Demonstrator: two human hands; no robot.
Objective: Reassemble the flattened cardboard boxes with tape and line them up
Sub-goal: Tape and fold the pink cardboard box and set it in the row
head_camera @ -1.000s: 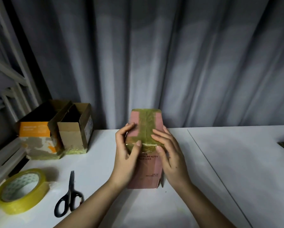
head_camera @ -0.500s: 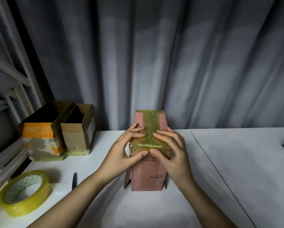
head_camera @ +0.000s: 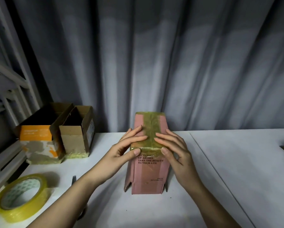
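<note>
Where fingers (head_camera: 134, 137) press: glossy taped pink box (head_camera: 148, 171)

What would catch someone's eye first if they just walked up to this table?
The pink box standing mid-table, both hands pressing yellowish tape over its top: left hand, right hand. At the near left lies a yellow tape roll; behind it, by the curtain, two open boxes stand side by side.

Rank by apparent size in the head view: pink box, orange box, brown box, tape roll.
1. pink box
2. orange box
3. brown box and tape roll: look alike; the roll sits nearer the camera, so I won't rank them.
</note>
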